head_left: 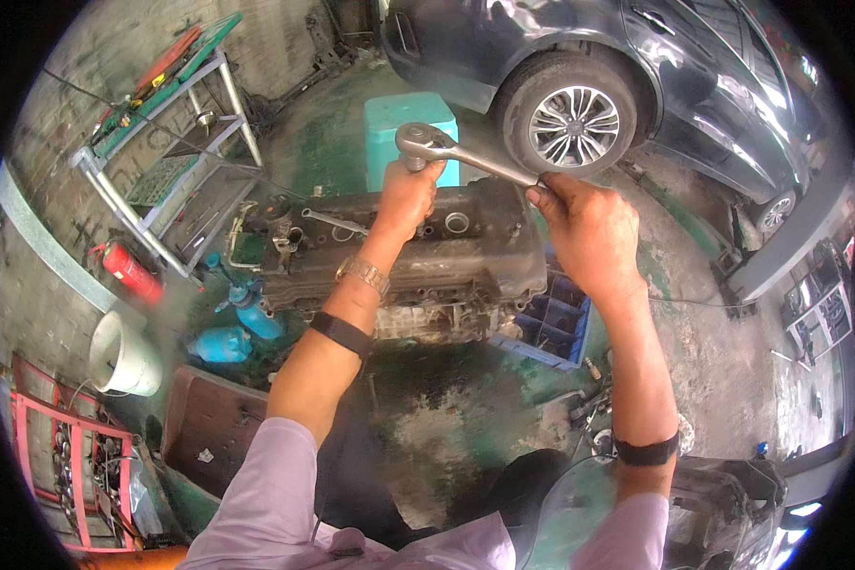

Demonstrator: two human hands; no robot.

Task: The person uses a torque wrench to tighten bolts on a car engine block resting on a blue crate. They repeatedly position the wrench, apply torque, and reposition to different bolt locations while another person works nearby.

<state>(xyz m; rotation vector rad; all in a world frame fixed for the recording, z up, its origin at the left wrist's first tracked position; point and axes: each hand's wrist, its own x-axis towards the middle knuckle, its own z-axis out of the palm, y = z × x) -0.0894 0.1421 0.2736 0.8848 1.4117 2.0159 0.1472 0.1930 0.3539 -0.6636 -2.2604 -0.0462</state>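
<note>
A steel ratchet wrench (pixel 484 162) is held up above the engine, its round head toward the left. My left hand (pixel 408 199) is closed just under that head, around the socket or extension fitted to it; most of that piece is hidden by my fingers. My right hand (pixel 594 228) grips the end of the ratchet handle. Beneath both hands lies the engine (pixel 427 261), with a dark, grimy cover and round holes along its top. Another slim metal tool (pixel 334 221) rests on the cover beside my left wrist.
A teal box (pixel 408 112) stands behind the engine, with a dark car (pixel 579 57) beyond it. A blue divided crate (pixel 556 328) sits at the engine's right. To the left are blue bottles (pixel 220 345), a brown tray (pixel 209 418), a white bucket (pixel 128 353) and a metal rack (pixel 161 209).
</note>
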